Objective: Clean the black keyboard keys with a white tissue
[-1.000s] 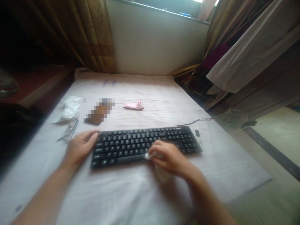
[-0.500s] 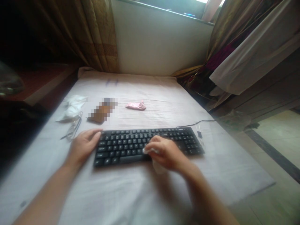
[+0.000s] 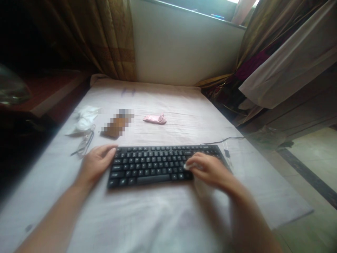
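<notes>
A black computer keyboard (image 3: 152, 165) lies flat on the pale sheet, its long side facing me. My left hand (image 3: 97, 163) grips the keyboard's left end, thumb along its edge near the upper corner. Over the right part of the keys, my right hand (image 3: 207, 170) pinches a white wipe (image 3: 202, 186), probably tissue or thin cloth. A bit of it shows at the fingertips against the keys, and the rest hangs below the palm. Some keys at the right are hidden behind this hand.
Beyond the keyboard lie a pink pouch-like item (image 3: 154, 118), a blurred-out brown object (image 3: 114, 126), a crumpled white cloth or bag (image 3: 86, 117) and eyeglasses (image 3: 85, 142). A dark cable (image 3: 223, 140) runs off right. The sheet-covered surface (image 3: 158, 218) ends at a tiled floor (image 3: 310, 154).
My right hand has slid rightward across the keys with the white wipe. The left hand keeps its place on the keyboard's left end. The whole view has shifted slightly.
</notes>
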